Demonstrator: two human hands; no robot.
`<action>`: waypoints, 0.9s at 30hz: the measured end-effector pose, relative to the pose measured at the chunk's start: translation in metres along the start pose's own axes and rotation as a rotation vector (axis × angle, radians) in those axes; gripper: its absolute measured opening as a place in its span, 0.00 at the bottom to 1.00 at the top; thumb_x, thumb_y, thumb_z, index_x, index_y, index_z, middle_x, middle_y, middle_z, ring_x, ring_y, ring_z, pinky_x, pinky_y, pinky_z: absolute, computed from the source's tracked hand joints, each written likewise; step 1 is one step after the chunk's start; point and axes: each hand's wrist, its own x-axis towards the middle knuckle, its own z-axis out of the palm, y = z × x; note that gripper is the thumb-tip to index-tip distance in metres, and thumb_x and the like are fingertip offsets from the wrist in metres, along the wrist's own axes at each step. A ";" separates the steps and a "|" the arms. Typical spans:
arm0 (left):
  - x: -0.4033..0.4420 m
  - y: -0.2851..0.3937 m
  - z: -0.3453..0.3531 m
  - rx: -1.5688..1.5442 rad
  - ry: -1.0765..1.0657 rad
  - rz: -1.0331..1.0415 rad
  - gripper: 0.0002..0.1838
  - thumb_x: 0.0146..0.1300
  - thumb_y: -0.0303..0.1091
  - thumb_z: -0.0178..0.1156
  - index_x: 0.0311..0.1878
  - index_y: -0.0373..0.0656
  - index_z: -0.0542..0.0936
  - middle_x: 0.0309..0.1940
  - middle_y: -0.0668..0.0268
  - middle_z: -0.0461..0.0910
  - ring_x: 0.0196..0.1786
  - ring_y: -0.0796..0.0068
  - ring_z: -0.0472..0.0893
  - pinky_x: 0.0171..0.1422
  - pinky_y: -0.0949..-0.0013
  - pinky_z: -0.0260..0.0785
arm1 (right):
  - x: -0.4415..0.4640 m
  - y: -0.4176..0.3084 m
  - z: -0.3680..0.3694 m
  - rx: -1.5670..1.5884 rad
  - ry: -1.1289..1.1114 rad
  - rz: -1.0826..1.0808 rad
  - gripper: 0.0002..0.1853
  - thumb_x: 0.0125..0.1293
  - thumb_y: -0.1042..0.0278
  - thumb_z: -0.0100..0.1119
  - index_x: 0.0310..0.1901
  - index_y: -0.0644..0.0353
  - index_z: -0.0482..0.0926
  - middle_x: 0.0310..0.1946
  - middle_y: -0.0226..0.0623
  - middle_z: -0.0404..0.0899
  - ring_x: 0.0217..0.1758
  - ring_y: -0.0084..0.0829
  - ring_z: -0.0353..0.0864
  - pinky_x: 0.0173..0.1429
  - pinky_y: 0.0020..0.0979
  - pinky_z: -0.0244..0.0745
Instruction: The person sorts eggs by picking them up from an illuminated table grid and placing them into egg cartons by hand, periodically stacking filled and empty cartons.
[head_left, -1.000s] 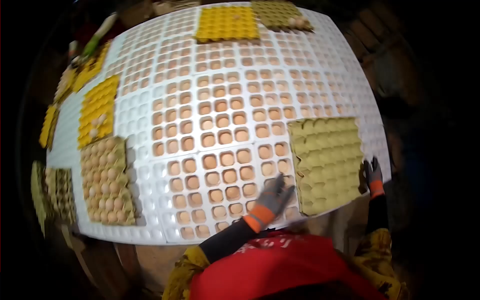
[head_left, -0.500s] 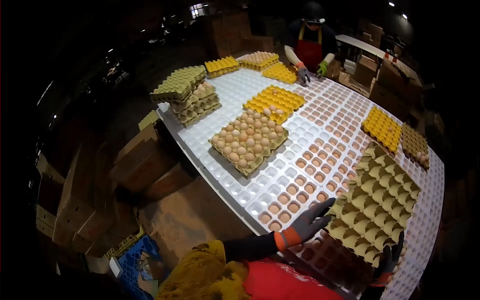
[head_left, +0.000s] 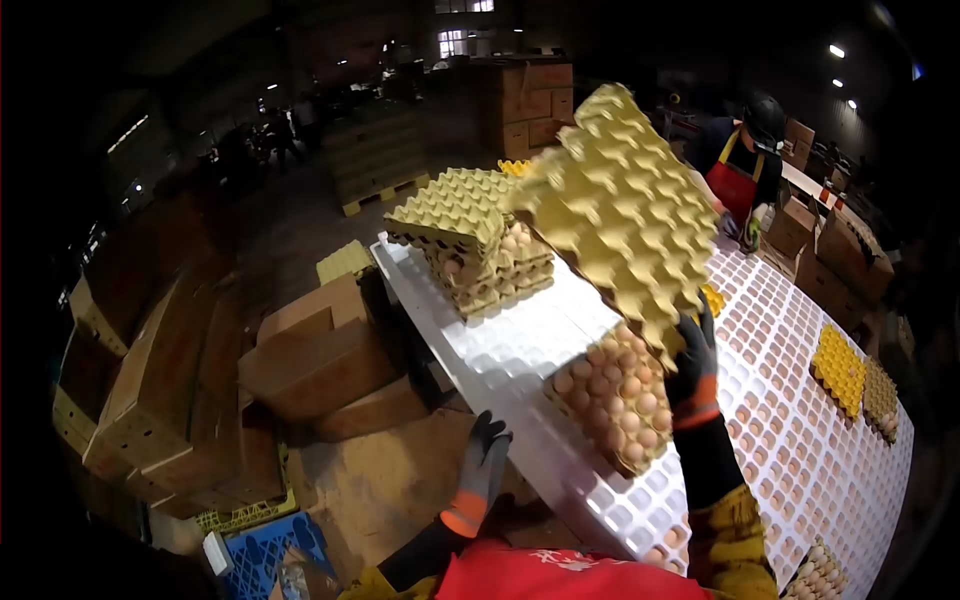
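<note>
An empty pulp egg tray [head_left: 630, 210] is lifted up at a tilt over the white table, its near lower edge gripped by my right hand [head_left: 695, 365] in a grey and orange glove. Just below it, a pulp tray filled with brown eggs [head_left: 622, 405] sits on the table, partly covered by the raised tray. My left hand [head_left: 483, 465], gloved alike, hangs by the table's left edge with fingers apart and nothing in it. Beyond, a stack of pulp trays [head_left: 490, 280] has some eggs showing between its layers and empty trays [head_left: 455, 205] on top.
Rows of eggs lie in the white table's pockets [head_left: 800, 400]. On the right are a yellow tray [head_left: 838, 370] and a pulp tray [head_left: 880, 400]. Cardboard boxes [head_left: 320, 350] and a blue crate [head_left: 270, 550] stand left. A co-worker in a red apron [head_left: 733, 188] stands across the table.
The empty tray has gone from both hands at the near right to my right hand alone, up and leftward. My left hand has let go and moved left. The view has swung left.
</note>
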 end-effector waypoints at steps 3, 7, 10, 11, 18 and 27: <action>0.037 -0.002 -0.079 0.056 0.045 0.057 0.31 0.76 0.38 0.53 0.77 0.41 0.59 0.68 0.58 0.69 0.62 0.67 0.75 0.65 0.65 0.71 | 0.088 0.087 0.094 -0.103 -0.098 -0.025 0.26 0.62 0.82 0.55 0.64 0.59 0.72 0.60 0.43 0.74 0.58 0.37 0.76 0.59 0.33 0.75; 0.072 -0.007 -0.169 0.108 0.151 -0.005 0.30 0.76 0.37 0.54 0.77 0.42 0.60 0.66 0.60 0.70 0.61 0.69 0.75 0.66 0.66 0.70 | 0.193 0.201 0.180 -0.156 -0.131 -0.046 0.32 0.62 0.79 0.61 0.70 0.61 0.66 0.56 0.41 0.78 0.52 0.33 0.79 0.54 0.31 0.78; 0.086 -0.020 -0.209 0.025 0.238 -0.016 0.30 0.75 0.36 0.55 0.76 0.42 0.61 0.65 0.62 0.70 0.61 0.70 0.75 0.67 0.67 0.70 | 0.290 0.322 0.171 -0.557 -0.061 -0.206 0.38 0.55 0.68 0.70 0.69 0.64 0.67 0.56 0.50 0.78 0.54 0.44 0.80 0.60 0.38 0.75; 0.089 -0.030 -0.221 0.063 0.254 -0.040 0.30 0.75 0.34 0.56 0.76 0.42 0.61 0.66 0.62 0.70 0.62 0.70 0.75 0.67 0.67 0.69 | 0.271 0.317 0.182 -1.103 0.030 -0.191 0.43 0.53 0.57 0.70 0.71 0.63 0.65 0.61 0.56 0.74 0.63 0.54 0.75 0.67 0.43 0.70; 0.084 -0.084 -0.231 0.138 0.335 -0.230 0.29 0.74 0.28 0.54 0.76 0.38 0.61 0.70 0.60 0.70 0.67 0.72 0.71 0.69 0.69 0.65 | 0.310 0.350 0.155 -1.383 -0.171 -0.010 0.41 0.57 0.50 0.70 0.66 0.68 0.68 0.62 0.55 0.75 0.63 0.45 0.76 0.64 0.38 0.72; 0.127 -0.044 -0.142 0.116 -0.056 -0.073 0.27 0.74 0.30 0.54 0.74 0.40 0.64 0.63 0.63 0.73 0.62 0.74 0.73 0.67 0.70 0.67 | 0.196 0.289 0.115 -0.826 -0.192 -0.258 0.35 0.69 0.57 0.65 0.73 0.60 0.64 0.68 0.48 0.70 0.67 0.41 0.72 0.67 0.37 0.70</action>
